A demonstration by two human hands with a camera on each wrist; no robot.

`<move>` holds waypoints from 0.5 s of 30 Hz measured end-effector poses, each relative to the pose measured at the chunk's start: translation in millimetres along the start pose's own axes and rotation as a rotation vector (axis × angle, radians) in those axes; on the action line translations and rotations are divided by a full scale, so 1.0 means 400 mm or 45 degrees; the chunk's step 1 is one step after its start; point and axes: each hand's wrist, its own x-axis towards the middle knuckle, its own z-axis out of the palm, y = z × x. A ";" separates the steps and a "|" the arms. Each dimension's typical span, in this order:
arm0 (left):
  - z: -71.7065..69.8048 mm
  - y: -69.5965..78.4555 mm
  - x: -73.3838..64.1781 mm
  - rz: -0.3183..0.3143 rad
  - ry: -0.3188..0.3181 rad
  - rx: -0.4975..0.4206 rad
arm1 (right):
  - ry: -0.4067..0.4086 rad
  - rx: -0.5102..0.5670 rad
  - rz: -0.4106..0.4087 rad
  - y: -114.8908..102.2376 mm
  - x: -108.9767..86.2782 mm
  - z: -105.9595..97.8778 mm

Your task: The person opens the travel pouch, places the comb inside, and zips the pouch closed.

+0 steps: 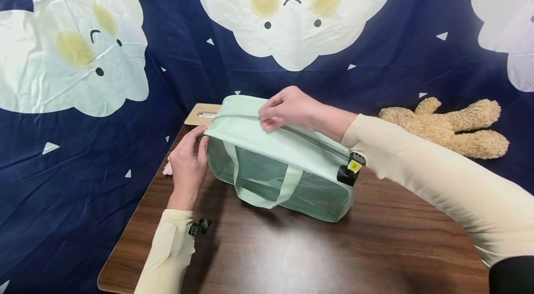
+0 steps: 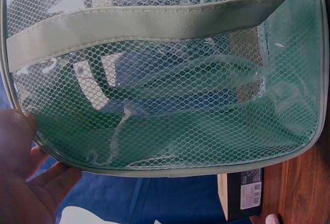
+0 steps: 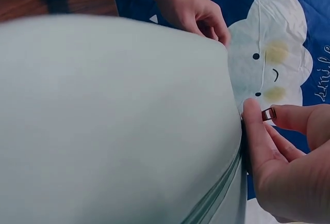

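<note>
A mint-green bag (image 1: 246,106) with clear mesh sides stands on the table, its zipper (image 1: 313,140) running along the top. My right hand (image 1: 289,107) is over the zipper line, pinching a small metal zipper pull (image 3: 268,114) between thumb and fingers. At the bag's left top corner, my left hand (image 1: 189,159) holds the edge, thumb on the near side. The left wrist view shows that hand (image 2: 31,172) at the piped rim, beside the mesh panel (image 2: 170,126). A strap handle (image 1: 256,199) hangs down the near side.
Behind the bag's left end sits a tan box (image 1: 193,115) with a slot in its top. A pink item (image 1: 167,169) lies near the table's left edge. The plush toy (image 1: 446,127) lies at the right, before a blue cloud-print cloth (image 1: 179,43). Brown wood table (image 1: 333,257) extends in front.
</note>
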 end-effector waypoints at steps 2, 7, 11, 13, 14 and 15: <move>0.000 -0.001 -0.001 -0.001 0.004 0.005 | -0.009 -0.006 -0.003 -0.003 0.010 0.007; -0.001 0.000 -0.002 -0.001 0.012 0.002 | -0.022 -0.032 0.002 -0.011 0.036 0.030; -0.001 0.002 -0.002 0.005 0.011 -0.004 | -0.016 -0.060 0.011 -0.021 0.059 0.050; -0.002 0.002 -0.001 0.005 0.007 -0.007 | -0.013 -0.060 0.014 -0.026 0.071 0.059; -0.002 0.001 0.000 0.007 0.002 -0.004 | -0.012 -0.060 0.015 -0.028 0.078 0.063; -0.003 0.001 0.001 0.004 0.003 -0.009 | -0.013 -0.059 0.017 -0.030 0.083 0.068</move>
